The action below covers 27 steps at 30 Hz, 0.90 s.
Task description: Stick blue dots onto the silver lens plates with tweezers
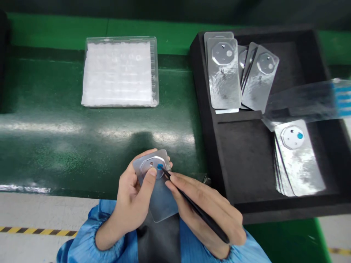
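Note:
My left hand [134, 197] holds a silvery rectangular metal plate [163, 201] with rounded corners, tilted in front of me, its thumb pressing on the face. Near the plate's upper end is a raised octagonal area with a small hole and a blue round sticker [159, 166]. In my right hand [208, 208] is a pair of black tweezers [201, 212], gripped like a pen. Their tip touches the blue sticker or lies right over it; I cannot tell whether they pinch it.
A clear plastic box [117, 75] with white sheet material stands on the green bench [55, 146]. To the right, a black divided tray [246, 157] holds several plates [223, 84] at the back and several blue-dotted plates [300, 160] in front. A clear strip [301, 100] with blue patches lies across it.

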Each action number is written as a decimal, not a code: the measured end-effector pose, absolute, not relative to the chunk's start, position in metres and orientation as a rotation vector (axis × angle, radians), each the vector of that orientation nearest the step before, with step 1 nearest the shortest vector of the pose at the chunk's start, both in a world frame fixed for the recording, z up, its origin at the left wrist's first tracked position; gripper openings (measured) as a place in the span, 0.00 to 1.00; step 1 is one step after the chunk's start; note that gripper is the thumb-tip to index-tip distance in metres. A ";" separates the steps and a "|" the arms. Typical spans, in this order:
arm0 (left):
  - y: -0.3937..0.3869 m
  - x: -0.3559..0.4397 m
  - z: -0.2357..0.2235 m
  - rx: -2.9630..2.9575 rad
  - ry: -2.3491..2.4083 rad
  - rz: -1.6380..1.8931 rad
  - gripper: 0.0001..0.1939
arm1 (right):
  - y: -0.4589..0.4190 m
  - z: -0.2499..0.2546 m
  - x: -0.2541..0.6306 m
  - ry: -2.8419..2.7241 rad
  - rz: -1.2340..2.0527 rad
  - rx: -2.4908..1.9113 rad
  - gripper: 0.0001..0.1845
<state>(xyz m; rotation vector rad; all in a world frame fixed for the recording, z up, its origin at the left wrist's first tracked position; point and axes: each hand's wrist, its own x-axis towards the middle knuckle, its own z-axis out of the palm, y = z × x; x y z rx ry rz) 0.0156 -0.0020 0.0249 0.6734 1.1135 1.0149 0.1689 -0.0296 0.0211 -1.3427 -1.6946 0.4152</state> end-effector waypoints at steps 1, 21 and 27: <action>-0.002 0.016 0.025 0.681 1.120 1.016 0.15 | -0.029 0.021 0.169 -1.696 0.412 -1.341 0.25; -0.003 0.015 0.024 0.730 1.121 1.046 0.14 | -0.026 0.021 0.169 -1.734 0.383 -1.262 0.24; -0.003 0.016 0.024 0.733 1.121 1.059 0.13 | -0.028 0.016 0.169 -1.733 0.422 -1.270 0.25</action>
